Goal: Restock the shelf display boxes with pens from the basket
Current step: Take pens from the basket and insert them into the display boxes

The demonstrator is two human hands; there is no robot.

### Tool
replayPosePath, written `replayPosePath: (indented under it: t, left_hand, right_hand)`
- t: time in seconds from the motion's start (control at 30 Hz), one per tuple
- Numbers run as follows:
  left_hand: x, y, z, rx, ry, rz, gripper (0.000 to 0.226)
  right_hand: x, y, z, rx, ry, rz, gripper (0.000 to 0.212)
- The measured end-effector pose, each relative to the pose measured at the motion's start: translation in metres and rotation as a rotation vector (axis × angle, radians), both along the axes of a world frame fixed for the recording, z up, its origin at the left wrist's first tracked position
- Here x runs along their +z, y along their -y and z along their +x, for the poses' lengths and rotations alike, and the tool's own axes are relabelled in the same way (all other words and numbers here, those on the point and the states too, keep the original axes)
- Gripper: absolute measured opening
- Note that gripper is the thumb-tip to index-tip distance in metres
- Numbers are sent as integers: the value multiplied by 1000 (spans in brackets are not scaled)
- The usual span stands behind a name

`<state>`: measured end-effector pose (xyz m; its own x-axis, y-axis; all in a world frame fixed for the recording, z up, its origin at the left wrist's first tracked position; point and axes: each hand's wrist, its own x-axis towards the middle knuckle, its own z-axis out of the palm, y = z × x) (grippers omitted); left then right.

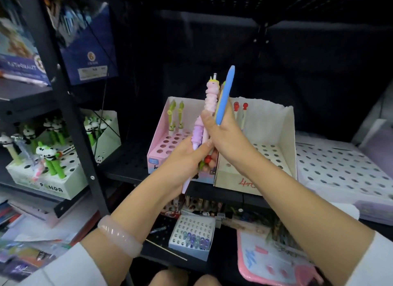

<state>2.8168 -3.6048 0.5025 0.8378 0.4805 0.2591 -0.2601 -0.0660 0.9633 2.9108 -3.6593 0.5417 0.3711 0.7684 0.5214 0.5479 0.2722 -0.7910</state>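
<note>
My left hand (187, 158) grips a bunch of pens upright in front of the shelf. Among them is a pink and purple ribbed unicorn pen (209, 98). My right hand (225, 130) pinches a blue pen (225, 94) next to the bunch, its top pointing up. Behind the hands stand a pink display box (161, 141) holding two green pens at its back and a white display box (274, 136) with two red-topped pens (240, 107). No basket is in view.
A panda pen box (53, 175) stands on the left shelf beyond a black upright post (70, 107). A purple perforated tray (344, 171) lies at right. On the lower shelf sit a small white box of purple-capped pens (193, 236) and a pink pouch (274, 262).
</note>
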Motion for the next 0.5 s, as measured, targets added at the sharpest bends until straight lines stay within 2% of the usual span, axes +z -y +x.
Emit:
replayPosePath:
  t: [0.1,0.23,0.27,0.3,0.4,0.43,0.5]
  left_hand:
    - [4,0,10,0,-10,8,18]
    - [7,2,17,13,-8,-145,10]
    - [8,1,18,16,-6,-185,10]
    - [10,0,19,18,-6,-221,11]
    - [15,-1,19,13,-36,-264,11]
    - [16,0,20,7,-48,-256,10]
    - [15,5,22,-14,-63,-244,10]
  right_hand:
    - [7,8,13,-29,34,78,35]
    - [16,20,37,-267,104,93,58]
    - [18,26,41,-337,215,115,59]
    - [20,33,44,-403,404,139,58]
    - [12,44,56,-435,1136,86,41]
    - [10,46,58,-411,1246,39,37]
    - [7,46,60,-411,1298,24,32]
